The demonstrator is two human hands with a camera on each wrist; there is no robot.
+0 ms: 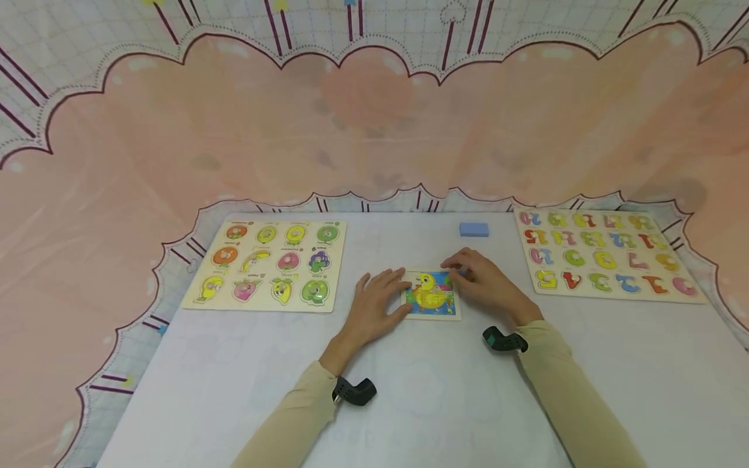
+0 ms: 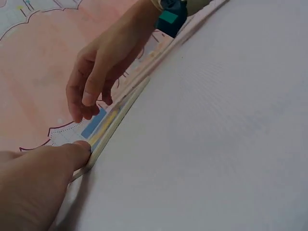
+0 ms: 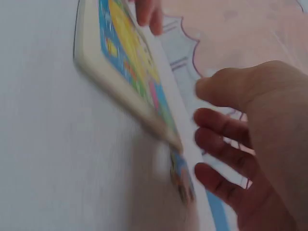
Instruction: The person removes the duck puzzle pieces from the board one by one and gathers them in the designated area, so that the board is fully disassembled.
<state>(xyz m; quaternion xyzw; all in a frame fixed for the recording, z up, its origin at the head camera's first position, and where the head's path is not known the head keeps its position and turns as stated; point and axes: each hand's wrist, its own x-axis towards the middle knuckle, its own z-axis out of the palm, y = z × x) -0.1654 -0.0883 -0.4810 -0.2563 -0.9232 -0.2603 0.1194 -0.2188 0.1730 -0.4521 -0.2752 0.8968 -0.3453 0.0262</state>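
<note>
A small square duck puzzle (image 1: 432, 296), a yellow duck on blue in a pale frame, lies flat on the white table between the hands. My left hand (image 1: 374, 305) rests at its left side, with the thumb and a finger touching the edge. In the left wrist view the left thumb (image 2: 79, 151) presses on the frame's border. My right hand (image 1: 486, 279) is by the puzzle's upper right corner. Its fingers are loosely bent, and in the right wrist view they stand apart from the board with nothing between them. A blurred colourful patch (image 3: 183, 178) shows beyond the board's corner.
A fruit puzzle board (image 1: 263, 266) lies to the left. On the right is a number puzzle board (image 1: 611, 257). A blue block (image 1: 474, 229) sits near the table's far edge, behind the right hand. Patterned cloth (image 1: 374, 130) hangs behind the white table (image 1: 427, 403).
</note>
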